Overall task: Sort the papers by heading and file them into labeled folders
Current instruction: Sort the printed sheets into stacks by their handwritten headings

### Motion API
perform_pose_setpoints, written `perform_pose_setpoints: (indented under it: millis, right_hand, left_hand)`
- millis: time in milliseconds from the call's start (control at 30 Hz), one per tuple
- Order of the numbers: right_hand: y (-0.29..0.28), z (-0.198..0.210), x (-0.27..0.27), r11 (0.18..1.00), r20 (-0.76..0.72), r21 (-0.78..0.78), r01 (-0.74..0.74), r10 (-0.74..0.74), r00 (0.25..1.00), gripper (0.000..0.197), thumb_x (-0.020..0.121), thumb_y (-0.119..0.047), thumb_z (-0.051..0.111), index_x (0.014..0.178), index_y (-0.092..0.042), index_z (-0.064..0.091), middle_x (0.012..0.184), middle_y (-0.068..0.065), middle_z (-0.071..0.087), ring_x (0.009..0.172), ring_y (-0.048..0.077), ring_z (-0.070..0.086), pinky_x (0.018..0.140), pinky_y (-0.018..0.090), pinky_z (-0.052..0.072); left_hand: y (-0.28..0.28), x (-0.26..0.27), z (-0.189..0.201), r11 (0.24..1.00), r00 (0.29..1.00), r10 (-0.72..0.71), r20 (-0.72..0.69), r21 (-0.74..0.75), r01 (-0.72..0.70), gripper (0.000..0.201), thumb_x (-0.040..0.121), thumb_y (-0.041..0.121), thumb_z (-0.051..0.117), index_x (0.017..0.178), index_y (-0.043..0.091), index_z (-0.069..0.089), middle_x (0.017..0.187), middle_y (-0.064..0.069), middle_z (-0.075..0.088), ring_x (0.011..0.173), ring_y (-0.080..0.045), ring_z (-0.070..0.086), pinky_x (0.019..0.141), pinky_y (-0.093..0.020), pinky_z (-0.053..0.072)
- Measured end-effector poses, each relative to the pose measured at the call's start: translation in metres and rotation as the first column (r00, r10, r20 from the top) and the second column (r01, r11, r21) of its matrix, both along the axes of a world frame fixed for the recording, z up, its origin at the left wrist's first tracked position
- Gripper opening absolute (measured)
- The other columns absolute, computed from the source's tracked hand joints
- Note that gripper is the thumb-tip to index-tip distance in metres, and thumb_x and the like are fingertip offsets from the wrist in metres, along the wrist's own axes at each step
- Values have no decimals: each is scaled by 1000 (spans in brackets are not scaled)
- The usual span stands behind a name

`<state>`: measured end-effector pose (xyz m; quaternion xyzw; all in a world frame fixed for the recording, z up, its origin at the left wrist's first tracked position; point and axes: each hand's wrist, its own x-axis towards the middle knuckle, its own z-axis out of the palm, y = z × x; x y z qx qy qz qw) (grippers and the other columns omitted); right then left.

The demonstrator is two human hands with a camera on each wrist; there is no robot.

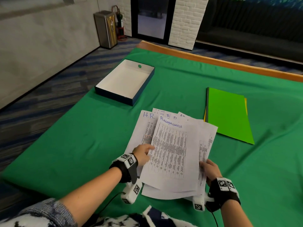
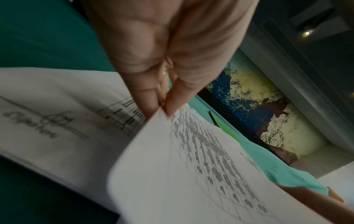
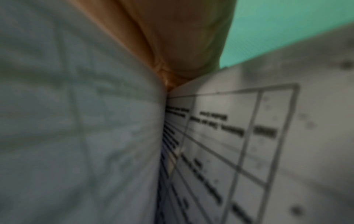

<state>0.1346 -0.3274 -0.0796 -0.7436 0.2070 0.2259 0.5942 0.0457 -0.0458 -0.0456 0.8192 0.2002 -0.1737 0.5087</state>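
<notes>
A loose pile of printed papers (image 1: pixel 203 145) lies on the green cloth in the head view. Its top sheet (image 1: pixel 173 153) is headed "Receptionist". A sheet headed "H.R." (image 1: pixel 148 115) peeks out beneath at the left. My left hand (image 1: pixel 150 149) pinches the top sheet's left edge. The left wrist view shows my left hand (image 2: pixel 162 107) pinching that sheet (image 2: pixel 191 166) above a signed page (image 2: pixel 47 109). My right hand (image 1: pixel 204 166) grips the pile's lower right edge. In the blurred right wrist view, a raised sheet (image 3: pixel 76 121) stands against my right hand (image 3: pixel 182 45) over a printed table (image 3: pixel 229 136). A green folder (image 1: pixel 227 113) lies to the right on a yellow one (image 1: pixel 245 102).
An open dark-blue box (image 1: pixel 114 94) with a white inside stands at the back left of the cloth. The table's wooden edge (image 1: pixel 213 61) runs along the far side. A metal bin (image 1: pixel 106 28) stands on the floor beyond.
</notes>
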Motion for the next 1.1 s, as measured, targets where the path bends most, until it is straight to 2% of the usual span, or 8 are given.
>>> perform_pose_setpoints:
  millis: [133, 267, 333, 433, 567, 733, 867, 1100]
  right_hand:
    - [0, -1, 0, 1000, 5, 7, 21, -21, 1000, 16, 92, 2, 48, 102, 6, 60, 93, 20, 67, 80, 31, 64, 90, 47, 50]
    - [-1, 6, -6, 999, 12, 46, -18, 18, 1000, 12, 89, -2, 56, 101, -2, 61, 97, 16, 68, 87, 33, 67, 86, 47, 53]
    - [0, 12, -11, 996, 17, 54, -78, 77, 997, 18, 84, 1, 63, 101, -6, 60, 95, 13, 70, 85, 32, 69, 75, 42, 56]
    - [1, 18, -16, 994, 14, 71, -81, 80, 997, 18, 80, 6, 63, 93, -7, 62, 90, 11, 69, 83, 29, 69, 67, 36, 54]
    - [1, 18, -17, 995, -5, 39, -94, 94, 996, 16, 73, 6, 70, 88, 1, 66, 88, 17, 71, 80, 29, 69, 67, 34, 54]
    - [-2, 16, -14, 992, -32, 0, -125, 124, 992, 20, 67, 9, 73, 84, 10, 63, 78, 16, 71, 63, 22, 68, 54, 27, 53]
    - [-3, 11, -13, 987, -20, -14, -157, 157, 987, 15, 65, 14, 73, 72, 8, 61, 81, 22, 69, 71, 30, 67, 70, 40, 57]
    - [-10, 17, -24, 970, 59, 32, -241, 239, 969, 13, 62, 4, 80, 68, -5, 73, 76, 17, 71, 69, 30, 66, 64, 34, 56]
  left_hand:
    - [-1, -5, 2, 1000, 998, -25, -53, 8, 26, 49, 79, -11, 54, 115, 20, 63, 130, -1, 54, 118, -25, 54, 90, -24, 46]
    - [15, -3, 16, 975, 975, 190, 116, 97, -202, 52, 81, -16, 45, 111, 20, 66, 135, -5, 52, 117, -25, 55, 91, -26, 46]
    - [26, 0, 25, 940, 933, 292, 209, 117, -320, 50, 82, -15, 44, 111, 20, 67, 135, -6, 53, 84, -26, 65, 63, -20, 53]
    - [49, 6, 40, 838, 800, 458, 388, 112, -534, 45, 85, -11, 45, 109, 19, 68, 133, -9, 55, 47, -8, 46, 36, -8, 38]
    - [85, 8, 58, 705, 636, 602, 483, 52, -707, 48, 84, -11, 45, 110, 22, 67, 133, -10, 54, 55, -4, 48, 46, -10, 40]
    - [94, 0, 56, 682, 624, 618, 478, 69, -728, 50, 83, -12, 45, 112, 23, 66, 135, -7, 52, 56, -6, 49, 49, -11, 40]
    - [88, -2, 41, 689, 632, 621, 463, 60, -722, 49, 83, -11, 46, 111, 23, 67, 131, -8, 56, 60, -14, 54, 55, -17, 44]
    - [99, 22, 52, 597, 462, 679, 571, -62, -800, 54, 80, -12, 51, 115, 27, 63, 111, -17, 65, 49, -12, 46, 43, -14, 44]
